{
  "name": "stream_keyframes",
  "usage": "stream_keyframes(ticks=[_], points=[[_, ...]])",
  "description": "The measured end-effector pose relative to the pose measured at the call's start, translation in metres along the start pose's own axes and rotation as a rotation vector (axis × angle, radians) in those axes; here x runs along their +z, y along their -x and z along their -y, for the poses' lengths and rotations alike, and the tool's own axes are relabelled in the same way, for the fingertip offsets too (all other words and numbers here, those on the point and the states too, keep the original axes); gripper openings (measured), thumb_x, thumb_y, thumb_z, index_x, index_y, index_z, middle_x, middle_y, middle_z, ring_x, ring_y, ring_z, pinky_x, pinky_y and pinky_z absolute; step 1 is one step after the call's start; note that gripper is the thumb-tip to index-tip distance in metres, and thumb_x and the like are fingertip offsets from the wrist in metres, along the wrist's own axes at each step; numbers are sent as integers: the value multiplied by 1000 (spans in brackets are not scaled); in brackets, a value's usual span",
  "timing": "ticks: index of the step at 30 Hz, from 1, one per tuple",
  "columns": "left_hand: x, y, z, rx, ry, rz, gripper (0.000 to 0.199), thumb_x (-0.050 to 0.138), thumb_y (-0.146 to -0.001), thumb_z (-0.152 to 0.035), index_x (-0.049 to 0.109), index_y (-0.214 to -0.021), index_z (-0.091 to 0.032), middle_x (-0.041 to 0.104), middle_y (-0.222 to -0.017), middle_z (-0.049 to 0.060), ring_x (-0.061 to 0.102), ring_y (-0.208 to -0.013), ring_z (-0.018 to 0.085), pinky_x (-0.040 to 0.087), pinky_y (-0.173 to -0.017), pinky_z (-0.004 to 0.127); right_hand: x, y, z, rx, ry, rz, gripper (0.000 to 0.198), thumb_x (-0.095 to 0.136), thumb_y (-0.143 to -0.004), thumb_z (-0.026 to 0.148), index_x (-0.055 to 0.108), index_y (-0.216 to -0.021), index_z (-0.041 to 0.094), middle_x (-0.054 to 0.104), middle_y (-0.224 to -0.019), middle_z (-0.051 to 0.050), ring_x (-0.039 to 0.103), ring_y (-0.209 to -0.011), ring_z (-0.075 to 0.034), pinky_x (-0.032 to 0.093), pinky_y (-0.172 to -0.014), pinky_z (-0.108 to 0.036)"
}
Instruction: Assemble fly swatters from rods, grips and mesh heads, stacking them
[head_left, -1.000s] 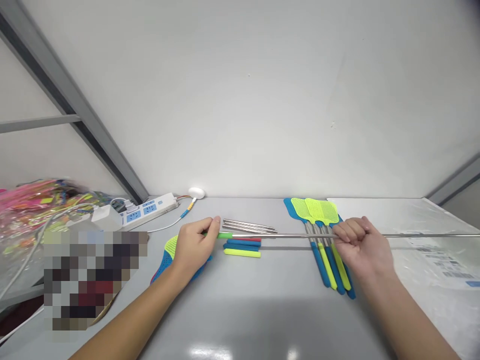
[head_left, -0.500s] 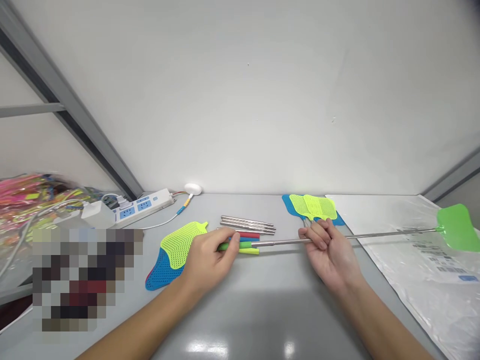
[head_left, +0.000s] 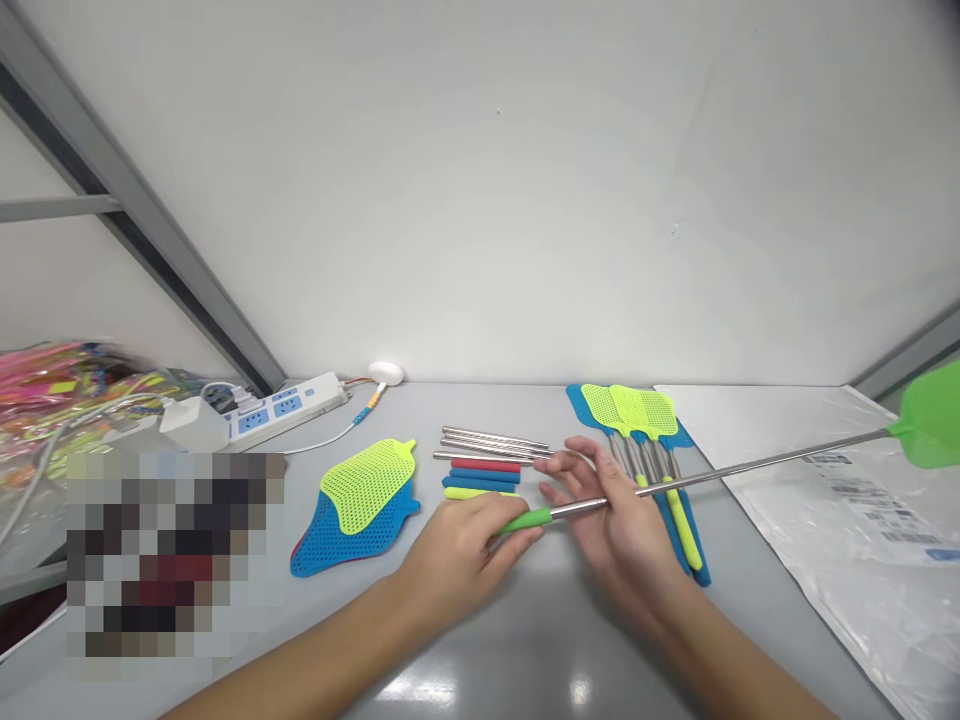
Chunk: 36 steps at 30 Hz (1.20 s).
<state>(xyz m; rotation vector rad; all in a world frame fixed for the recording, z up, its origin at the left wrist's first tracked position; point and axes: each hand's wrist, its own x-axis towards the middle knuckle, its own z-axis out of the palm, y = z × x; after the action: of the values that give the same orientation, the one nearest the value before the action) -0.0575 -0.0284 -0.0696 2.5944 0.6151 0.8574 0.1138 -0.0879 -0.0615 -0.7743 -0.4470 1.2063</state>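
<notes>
My left hand [head_left: 472, 550] is closed around the green handle of a telescopic fly swatter [head_left: 795, 460]. The swatter's metal rod slants up to the right, and its green head is cut off by the right edge. My right hand [head_left: 615, 530] has its palm up and its fingers spread, with the rod crossing between thumb and palm. Left of it lie metal rods [head_left: 491, 440], a red handle [head_left: 486, 465], blue handles [head_left: 480, 477] and a yellow-green handle [head_left: 476, 493]. Loose yellow-green [head_left: 367, 485] and blue [head_left: 352, 540] swatter heads overlap at the left.
Assembled swatters [head_left: 645, 410] lie in a bunch behind my right hand. A white plastic bag [head_left: 810, 520] covers the table's right side. Along the left are a power strip [head_left: 285, 410], a cable with a white round device [head_left: 385, 374], and colourful bagged items [head_left: 52, 390].
The green swatter has moved nearer and to the right, its head end tilting higher. My right hand has slid left along the rod, its curled fingers opening out. The left still grips the handle.
</notes>
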Motion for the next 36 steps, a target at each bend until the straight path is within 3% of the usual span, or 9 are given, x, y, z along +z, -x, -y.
stream_keyframes(ticks=[4, 12, 18, 22, 26, 30, 33, 36], points=[[-1, -1, 1, 39, -1, -9, 15, 55, -94, -29, 64, -99, -18, 68, -80, 1, 61, -67, 13, 44, -62, 23, 3, 5, -7, 5, 63, 87, 36, 45, -95, 51, 63, -108, 23, 69, -99, -8, 59, -105, -22, 43, -89, -36], [-17, -6, 20, 48, -82, 0, 15, 55, -94, -30, 64, -92, -18, 58, -65, -1, 50, -56, 11, 37, -54, 23, -2, 1, 11, 26, 108, 38, 52, 42, -92, 61, 70, -101, 18, 70, -93, -9, 61, -98, -22, 46, -85, -32], [-44, -7, 45, 121, -152, -35, 11, 60, -89, -29, 64, -90, -19, 61, -66, -2, 49, -54, 10, 35, -54, 23, -22, -11, 57, -157, -30, -267, 48, 36, -96, 51, 69, -88, 17, 66, -83, -7, 64, -97, -23, 52, -81, -36], [-60, -11, 56, 94, -204, -11, 18, 54, -92, -29, 62, -80, -18, 56, -61, -2, 46, -52, 10, 34, -54, 23, -40, -19, 77, -197, -141, -402, 43, 31, -98, 41, 64, -84, 18, 60, -73, -3, 63, -77, -16, 54, -74, -34], [-75, -13, 64, -30, -302, -46, 39, 46, -94, -29, 45, -57, -18, 37, -50, -5, 36, -47, 9, 28, -51, 24, -57, -23, 88, -98, -344, -269, 26, 40, -94, 35, 54, -78, 19, 41, -60, 5, 45, -52, -8, 50, -59, -27], [-89, -15, 72, -144, -376, -106, 43, 42, -93, -29, 32, -53, -18, 27, -47, -5, 31, -44, 8, 24, -50, 25, -63, -23, 93, -8, -472, -125, 22, 43, -93, 32, 47, -75, 20, 31, -59, 7, 36, -49, -8, 46, -54, -24], [-90, -15, 75, -187, -379, -130, 42, 42, -92, -30, 33, -54, -18, 27, -47, -6, 31, -44, 8, 23, -50, 26, -59, -24, 91, -43, -456, -116, 31, 36, -98, 30, 45, -70, 21, 29, -57, 8, 33, -47, -8, 47, -56, -24], [-81, -14, 74, -209, -353, -137, 41, 42, -92, -30, 32, -54, -18, 27, -47, -6, 30, -45, 8, 23, -51, 26, -55, -25, 88, -139, -383, -151, 43, 27, -102, 39, 48, -69, 21, 32, -57, 7, 37, -47, -8, 49, -62, -27]])
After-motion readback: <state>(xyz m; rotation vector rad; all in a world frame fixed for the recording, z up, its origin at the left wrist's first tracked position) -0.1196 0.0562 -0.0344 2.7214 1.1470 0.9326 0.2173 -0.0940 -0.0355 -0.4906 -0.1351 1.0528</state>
